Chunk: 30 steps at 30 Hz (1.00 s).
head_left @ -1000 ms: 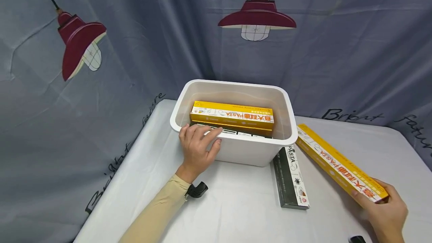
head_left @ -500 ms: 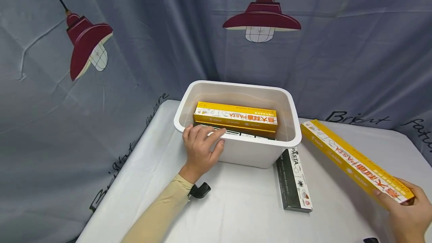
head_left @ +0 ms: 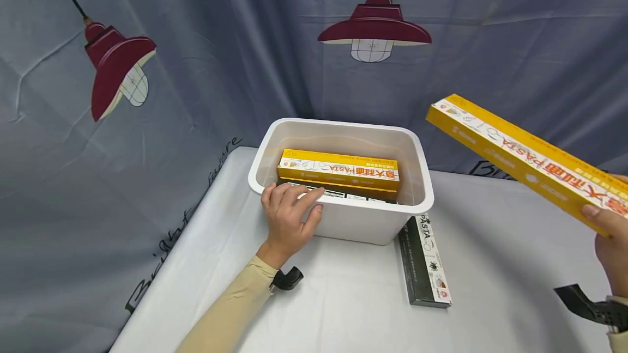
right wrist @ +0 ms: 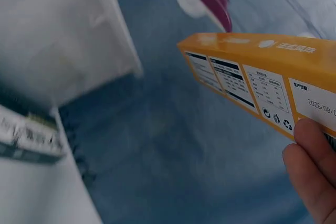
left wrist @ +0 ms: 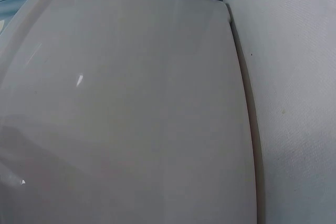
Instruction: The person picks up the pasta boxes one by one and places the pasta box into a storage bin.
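Observation:
My left hand [head_left: 290,222] grips the front rim of a white plastic bin [head_left: 358,225], fingers over the edge and thumb outside. In the left wrist view the bin's wall [left wrist: 147,93] fills most of the picture. Inside the bin lies a yellow pasta box [head_left: 338,170], with a black-and-white box [head_left: 363,198] in front of it, partly hidden by the rim. At the right, my right hand [head_left: 613,244] holds another yellow pasta box [head_left: 527,159] by one end, raised above the table and tilted. Its label side shows in the right wrist view, above the fingers [right wrist: 310,166].
A black-and-white pasta box [head_left: 424,263] lies on the white table [head_left: 353,293], its far end beside the bin's right front corner. Behind the table hangs a grey-blue curtain [head_left: 235,59] printed with red lamps.
The yellow pasta box in my right hand has risen from near the table and moved right, its far end now higher than the bin. My left hand stays on the rim.

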{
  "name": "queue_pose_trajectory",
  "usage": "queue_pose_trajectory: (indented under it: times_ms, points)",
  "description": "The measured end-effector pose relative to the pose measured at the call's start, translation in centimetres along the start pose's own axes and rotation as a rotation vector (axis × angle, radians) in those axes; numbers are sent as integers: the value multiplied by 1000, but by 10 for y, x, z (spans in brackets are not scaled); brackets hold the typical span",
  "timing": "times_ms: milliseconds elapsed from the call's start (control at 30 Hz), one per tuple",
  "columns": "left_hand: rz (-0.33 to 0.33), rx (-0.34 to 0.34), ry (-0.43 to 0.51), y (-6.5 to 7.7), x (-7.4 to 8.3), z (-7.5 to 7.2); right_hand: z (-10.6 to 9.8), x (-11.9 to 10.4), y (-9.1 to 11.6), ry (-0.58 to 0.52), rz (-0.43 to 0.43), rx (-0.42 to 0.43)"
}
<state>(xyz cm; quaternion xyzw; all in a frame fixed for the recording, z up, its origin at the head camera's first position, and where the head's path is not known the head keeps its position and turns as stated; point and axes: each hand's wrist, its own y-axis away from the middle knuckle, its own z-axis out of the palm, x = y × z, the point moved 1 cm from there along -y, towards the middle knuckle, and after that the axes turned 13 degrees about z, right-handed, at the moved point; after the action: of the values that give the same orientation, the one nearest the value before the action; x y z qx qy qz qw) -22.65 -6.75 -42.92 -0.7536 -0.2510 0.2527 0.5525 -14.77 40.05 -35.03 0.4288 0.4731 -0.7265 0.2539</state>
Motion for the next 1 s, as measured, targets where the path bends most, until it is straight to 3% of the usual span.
queue_pose_trajectory:
  times_ms: [67,100,267,533,800,1000]
  points:
    - [0,-2,-1,0,0,0,21,-9,-11,-138,-10,-77]
    - [0,-4,-2,0,0,0,32,-15,-15,-130,5,-80]
    - [-2,-15,5,0,0,1,81,-31,-29,70,75,-82]
    - [-1,-23,11,0,1,-1,144,-31,-41,427,87,-261]
    - [2,-12,21,2,1,-4,201,-24,-34,507,125,-460]
    - [12,13,23,1,1,-6,230,-18,-24,609,137,-538]
